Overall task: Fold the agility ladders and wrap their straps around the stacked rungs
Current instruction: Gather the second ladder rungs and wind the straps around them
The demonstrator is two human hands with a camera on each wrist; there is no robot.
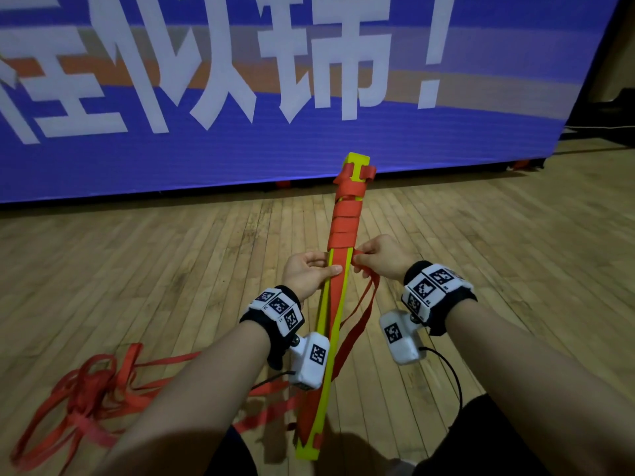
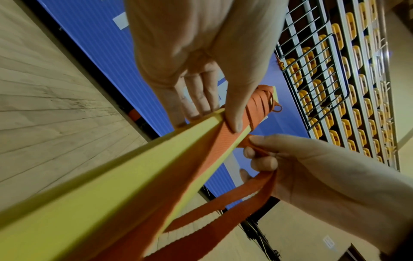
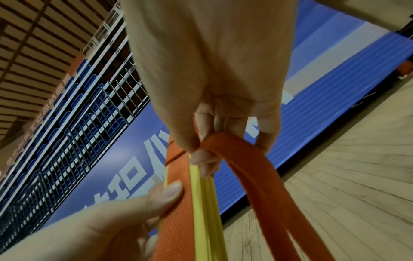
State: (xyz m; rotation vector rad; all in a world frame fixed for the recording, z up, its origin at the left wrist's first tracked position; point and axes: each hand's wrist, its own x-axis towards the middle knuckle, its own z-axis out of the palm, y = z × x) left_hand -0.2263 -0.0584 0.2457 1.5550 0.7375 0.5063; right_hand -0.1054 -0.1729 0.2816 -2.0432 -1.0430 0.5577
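Both your hands are busy on the stacked yellow rungs (image 1: 331, 324), held up over the wood floor (image 1: 515, 269): your left hand (image 1: 305, 274) grips the stack with its thumb pressed on the red strap (image 1: 343, 221) that's wound around the far half, and your right hand (image 1: 378, 257) pinches a loose loop of that strap just beside the stack. Loose red webbing (image 1: 86, 389) is piled on the floor to your left, and a big blue banner (image 1: 240, 97) stands behind it all.

**Dim hall, bright banner, warped edges**

The blue banner (image 1: 240, 149) glows brightest; the wooden floor (image 1: 481, 269) darkens toward the corners. Both wrist views bend straight lines heavily, and the near yellow rungs (image 2: 67, 203) look soft, perhaps motion-blurred.
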